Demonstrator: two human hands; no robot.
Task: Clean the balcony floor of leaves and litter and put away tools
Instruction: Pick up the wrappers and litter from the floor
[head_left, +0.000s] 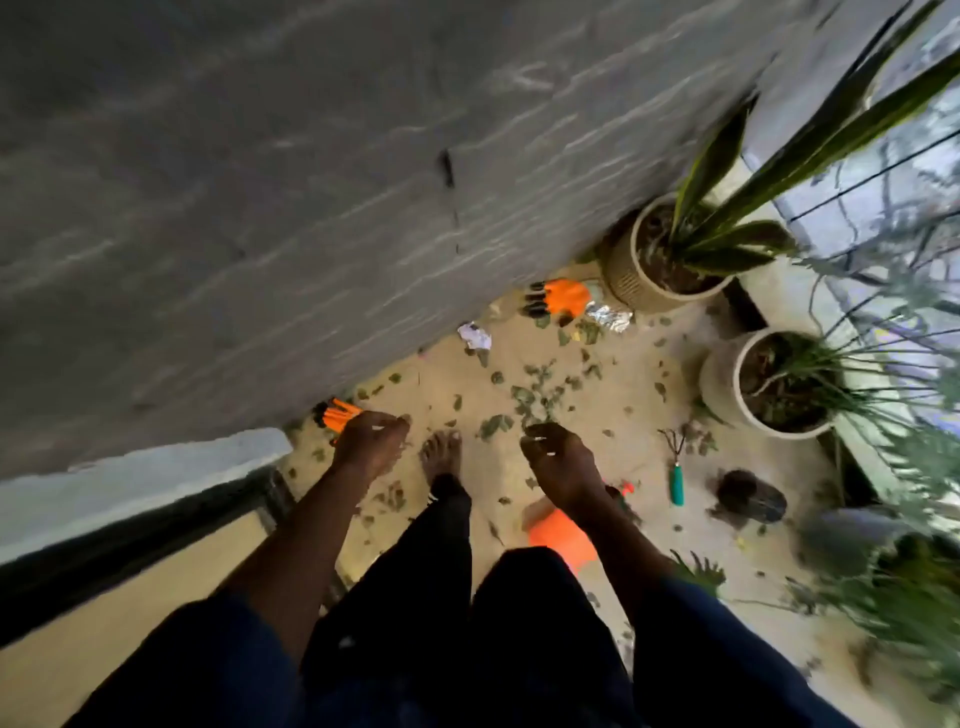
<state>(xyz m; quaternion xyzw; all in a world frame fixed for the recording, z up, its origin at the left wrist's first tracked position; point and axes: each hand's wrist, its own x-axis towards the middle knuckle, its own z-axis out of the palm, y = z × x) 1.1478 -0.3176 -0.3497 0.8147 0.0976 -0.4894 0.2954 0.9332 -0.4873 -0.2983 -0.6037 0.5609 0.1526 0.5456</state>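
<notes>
Leaves (535, 395): strewn over the floor (639, 358), thickest just ahead of the bare foot (440, 456) and to its right, with a few beside and behind it. Litter further ahead of the foot, close to the wall (260, 208): crumpled paper (474, 335), a scrap of foil (609, 314) and an orange glove (566, 296). Second glove (337, 414) left of the foot, against the wall. Hand rake (675, 470) lying flat well to the right of the foot, with a tipped dark pot (750, 496) beyond it.

Left grip (371, 441) just left of the foot, fingers loosely curled and overlapping the end of the second glove; cannot tell through the blur whether grasping it or only hanging above it. Right grip (558, 462) just right of the foot, fingers curled downward; cannot tell whether pinching a leaf or holding nothing.

Looks like an early stage, with nothing gathered into a heap so far. Pick out the paper and foil first, since neither sweeps well. Lift the gloves and rake clear before gathering. Then draw the leaves from the planted pots (623, 275), far right of the foot, back toward it into one heap. Step carefully, keeping the bare foot away from the rake prongs.
</notes>
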